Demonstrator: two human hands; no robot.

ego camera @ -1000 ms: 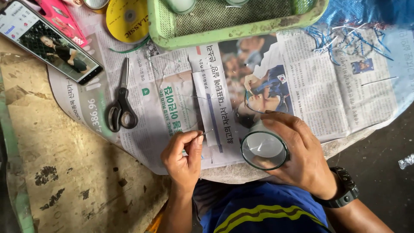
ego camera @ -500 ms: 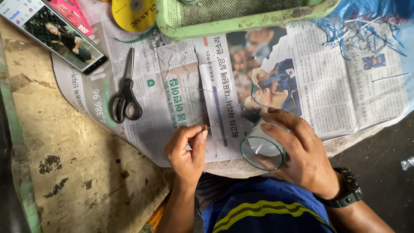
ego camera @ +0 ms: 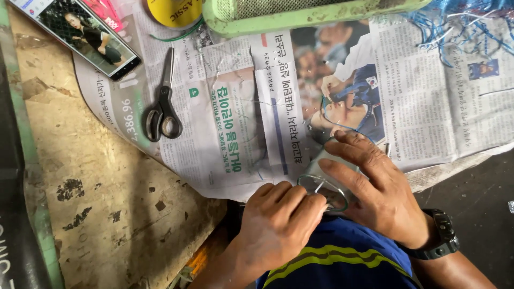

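My right hand (ego camera: 383,195) lies over a clear round cup (ego camera: 325,191) at the table's near edge, fingers stretched across its far side. The curled fingers of my left hand (ego camera: 281,222) are closed against the cup's rim from the left. A thin wire (ego camera: 336,124) loops up from the cup over the newspaper (ego camera: 241,123). Most of the cup is hidden by both hands; only its rim shows. A dark watch (ego camera: 441,241) sits on my right wrist.
Black-handled scissors (ego camera: 163,115) lie on the newspaper to the left. A phone (ego camera: 85,35) with a lit screen lies at the far left, a yellow roll (ego camera: 176,10) and a green tray (ego camera: 300,16) at the back. Blue strands (ego camera: 466,27) lie far right. The worn wooden table (ego camera: 91,187) is bare on the left.
My left hand has left the newspaper's edge and moved right to the cup's rim. My right hand has stayed on the cup, its fingers now stretched out more.
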